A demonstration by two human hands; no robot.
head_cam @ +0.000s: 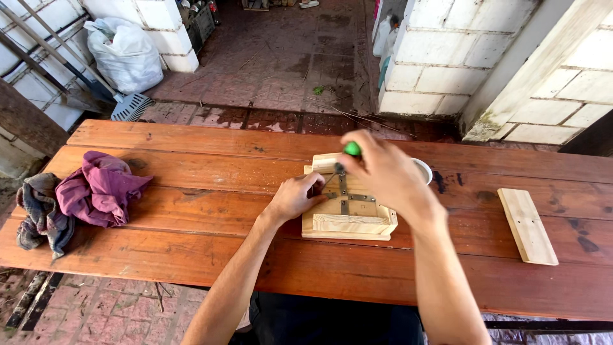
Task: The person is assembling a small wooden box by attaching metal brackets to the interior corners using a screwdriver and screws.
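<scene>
On a long reddish-brown plank table (191, 191) set outdoors over brick paving, 1 person works with 2 bare hands, seen from above. Beyond the far edge stand white block walls and a white sack (124, 54). At the left end lies a heap of purple and grey rags (83, 195); toward the right end lies a loose pale wood offcut (527, 225), well apart from the work.

Near the table's middle sits a small pale wooden box-like assembly (348, 220) with a T-shaped metal bracket (348, 198) lying flat across its top. The left hand (295, 197) is partly closed, pressing on the assembly's left edge to steady it. The right hand (383, 172) is closed around a green-handled screwdriver (350, 151), its tip angled down at the bracket's upper end. A white dish (424, 168) peeks out just behind that hand.

The bracket looks seated, but which screws are in cannot be told. Open tabletop lies on both sides of the assembly, and its near edge sits well back from the table's front edge.
</scene>
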